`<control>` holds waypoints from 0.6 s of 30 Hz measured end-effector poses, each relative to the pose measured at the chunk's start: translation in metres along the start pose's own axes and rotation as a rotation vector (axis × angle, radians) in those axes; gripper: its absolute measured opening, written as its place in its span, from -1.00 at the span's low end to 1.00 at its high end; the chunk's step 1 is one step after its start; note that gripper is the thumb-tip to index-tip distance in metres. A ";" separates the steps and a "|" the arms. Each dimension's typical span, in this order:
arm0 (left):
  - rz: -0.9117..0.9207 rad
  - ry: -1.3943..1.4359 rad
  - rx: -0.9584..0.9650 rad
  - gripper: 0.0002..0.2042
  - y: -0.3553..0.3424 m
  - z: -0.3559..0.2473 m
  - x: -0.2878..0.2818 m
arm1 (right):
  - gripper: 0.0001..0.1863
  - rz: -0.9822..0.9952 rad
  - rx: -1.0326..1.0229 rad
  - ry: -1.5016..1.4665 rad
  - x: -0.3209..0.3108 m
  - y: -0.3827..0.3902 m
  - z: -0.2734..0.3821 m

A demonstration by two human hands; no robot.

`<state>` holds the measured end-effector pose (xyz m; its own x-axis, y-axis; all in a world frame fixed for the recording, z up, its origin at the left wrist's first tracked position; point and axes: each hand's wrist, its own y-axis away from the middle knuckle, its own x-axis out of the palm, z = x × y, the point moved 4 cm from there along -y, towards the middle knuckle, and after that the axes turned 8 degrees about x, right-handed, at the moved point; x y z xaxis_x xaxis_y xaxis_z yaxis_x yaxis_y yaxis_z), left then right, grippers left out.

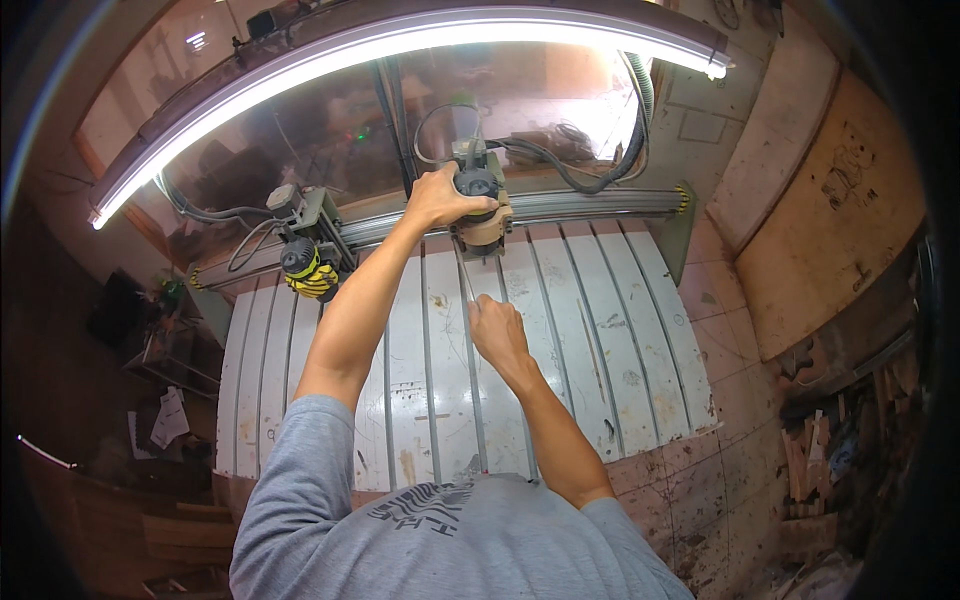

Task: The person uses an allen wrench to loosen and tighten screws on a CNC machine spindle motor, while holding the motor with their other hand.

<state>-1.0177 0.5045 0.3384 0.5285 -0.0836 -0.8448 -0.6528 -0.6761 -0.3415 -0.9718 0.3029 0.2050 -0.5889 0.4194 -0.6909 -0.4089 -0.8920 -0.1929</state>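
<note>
Now my left grip (440, 198) is up on the black top of a motor (478, 182). My thumb goes across the front of it, and my fingers bend round its left and back side. So that grip is open just as wide as the motor and has hold of it.

My right grip (498, 330) is lower down, over the white bench (640, 340), below the motor and well apart from its top. Its fingers are bent in. A thin line shows between it and the motor's bottom end, but I cannot tell if I hold it, or how tight my fingers are.

The motor sits upright on a long rail (600, 203), over the far part of the bench. To its left, near my left arm, is the other motor (299, 257), with yellow and black stripes under its top. Long dark slots run down the bench. A bright lamp (420, 38) hangs past the rail.
</note>
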 end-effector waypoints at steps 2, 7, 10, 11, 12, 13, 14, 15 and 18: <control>-0.003 -0.010 0.002 -0.01 0.001 0.001 -0.001 | -0.62 0.074 0.090 -0.159 0.003 0.000 0.001; 0.002 -0.008 -0.003 -0.01 0.002 -0.002 0.001 | -0.62 0.230 0.382 -0.682 0.011 0.010 0.028; -0.028 -0.021 0.005 -0.05 0.001 0.001 0.000 | -0.64 0.014 0.188 -0.389 0.016 0.010 0.025; -0.038 -0.029 0.007 -0.07 0.002 0.002 0.002 | -0.64 -0.086 0.092 -0.249 0.013 0.011 0.028; -0.049 -0.036 0.009 -0.08 0.002 0.003 0.002 | -0.63 -0.083 0.111 -0.241 0.015 0.010 0.027; -0.061 -0.043 0.011 -0.08 0.002 0.005 0.002 | -0.62 -0.081 0.129 -0.233 0.016 0.009 0.025; -0.068 -0.047 0.016 -0.09 0.003 0.002 0.002 | -0.61 -0.080 0.153 -0.223 0.014 0.010 0.024; -0.063 -0.038 0.004 -0.10 0.004 0.000 0.003 | -0.62 -0.066 0.148 -0.229 0.013 0.008 0.024; -0.082 -0.013 0.002 -0.10 0.006 -0.005 0.003 | -0.64 -0.033 0.142 -0.241 0.012 0.005 0.024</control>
<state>-1.0171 0.4962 0.3360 0.5733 -0.0181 -0.8191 -0.6083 -0.6791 -0.4108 -0.9977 0.3080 0.2129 -0.7154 0.4909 -0.4973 -0.5144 -0.8516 -0.1007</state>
